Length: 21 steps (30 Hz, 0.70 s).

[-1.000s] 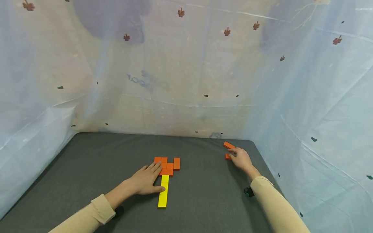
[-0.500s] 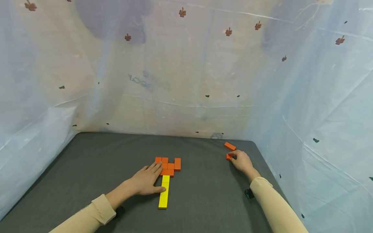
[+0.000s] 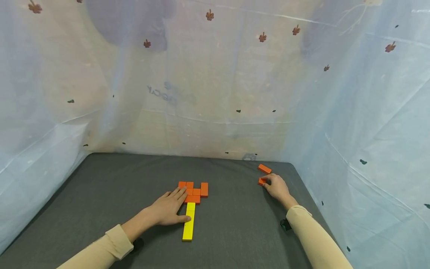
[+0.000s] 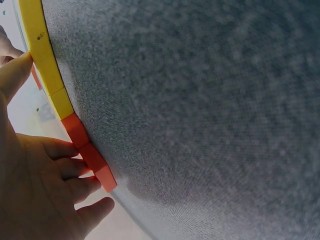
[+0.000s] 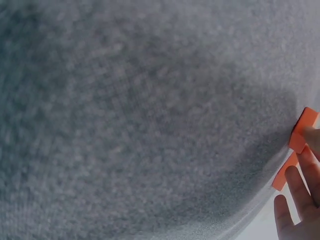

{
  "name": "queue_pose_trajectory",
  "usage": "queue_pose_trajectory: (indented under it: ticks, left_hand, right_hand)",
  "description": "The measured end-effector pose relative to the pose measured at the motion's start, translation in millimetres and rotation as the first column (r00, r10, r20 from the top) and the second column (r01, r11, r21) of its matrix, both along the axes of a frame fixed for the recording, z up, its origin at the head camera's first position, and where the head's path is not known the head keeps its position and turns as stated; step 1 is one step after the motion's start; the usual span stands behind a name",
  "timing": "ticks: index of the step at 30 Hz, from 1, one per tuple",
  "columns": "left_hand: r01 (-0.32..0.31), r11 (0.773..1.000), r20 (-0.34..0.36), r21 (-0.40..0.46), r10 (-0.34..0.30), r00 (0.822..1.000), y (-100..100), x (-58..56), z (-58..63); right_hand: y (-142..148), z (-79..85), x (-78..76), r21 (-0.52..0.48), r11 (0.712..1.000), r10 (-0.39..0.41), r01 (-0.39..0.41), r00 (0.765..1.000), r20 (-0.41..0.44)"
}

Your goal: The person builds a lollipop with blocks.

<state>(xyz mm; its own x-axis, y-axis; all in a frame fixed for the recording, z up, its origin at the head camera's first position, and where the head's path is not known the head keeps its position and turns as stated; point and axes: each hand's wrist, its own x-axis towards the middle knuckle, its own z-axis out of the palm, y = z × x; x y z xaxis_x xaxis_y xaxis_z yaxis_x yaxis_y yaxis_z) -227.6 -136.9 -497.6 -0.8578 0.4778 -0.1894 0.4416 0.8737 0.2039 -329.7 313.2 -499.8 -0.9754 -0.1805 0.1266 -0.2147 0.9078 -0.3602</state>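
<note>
My left hand (image 3: 166, 210) lies flat with straight, spread fingers against the left side of a flat block figure. Its fingertips touch the joined orange blocks (image 3: 196, 192), and its thumb rests on the yellow blocks (image 3: 188, 232) that run toward me like a stem. In the left wrist view the fingers line the edge of the orange blocks (image 4: 92, 157). Far to the right, my right hand (image 3: 279, 189) pinches a small orange block (image 3: 260, 182) between thumb and index finger, partly covering it. Just behind it lies a second orange block (image 3: 264, 169), apart from the hand.
Dark grey cloth covers the table (image 3: 231, 224). A translucent plastic sheet (image 3: 201, 93) with leaf prints rises along its back and sides. The right hand works close to the table's far right corner.
My right hand has drawn back from the far orange block, closed its thumb and finger on the nearer one and shifted it slightly left. The left hand stays put.
</note>
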Motion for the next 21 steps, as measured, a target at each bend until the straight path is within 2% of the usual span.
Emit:
queue_pose_trajectory:
  ticks: [5,11,21]
  left_hand:
    - [-0.004,1.000,0.018,0.002,0.004,1.000,0.0,-1.0,-0.3]
    - [-0.002,1.000,0.012,-0.001,0.002,1.000,-1.0,-1.8,-2.2]
    - [0.001,1.000,0.012,0.001,-0.001,1.000,-0.9,-1.5,-1.7]
  right_hand:
    - [-4.1,0.3,1.2,0.006,1.000,0.020,-0.020,1.000,-0.006]
    - [-15.7,3.4,2.7,-0.035,0.998,0.054,-0.055,0.998,-0.038]
    - [-67.5,18.6,10.4,-0.098,0.985,0.134,-0.142,0.988,-0.078]
